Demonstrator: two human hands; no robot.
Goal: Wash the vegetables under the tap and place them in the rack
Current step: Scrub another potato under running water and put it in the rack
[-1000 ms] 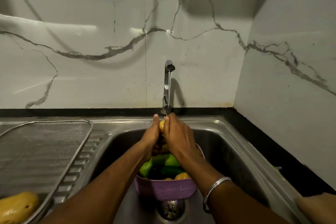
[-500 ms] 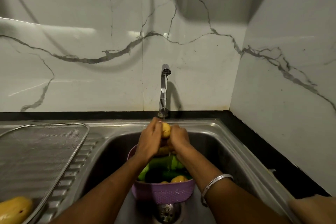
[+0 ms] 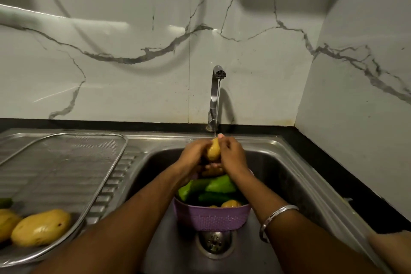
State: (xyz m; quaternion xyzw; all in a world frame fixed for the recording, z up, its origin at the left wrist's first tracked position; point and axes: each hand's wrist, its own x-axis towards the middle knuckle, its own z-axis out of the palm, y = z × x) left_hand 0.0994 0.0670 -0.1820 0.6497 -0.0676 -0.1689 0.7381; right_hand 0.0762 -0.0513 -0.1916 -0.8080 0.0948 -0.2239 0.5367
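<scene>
Yellow potato (image 3: pixel 214 151) now stands upright under the tap (image 3: pixel 216 95), fingers of both hands (image 3: pixel 232 154) still gripping it.

no readable text, no labels, no brands, no numbers, no signs

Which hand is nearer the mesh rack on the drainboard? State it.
Left. The left hand grips the yellow vegetable under the tap on the side facing the mesh rack; the right hand grips its far side.
</scene>
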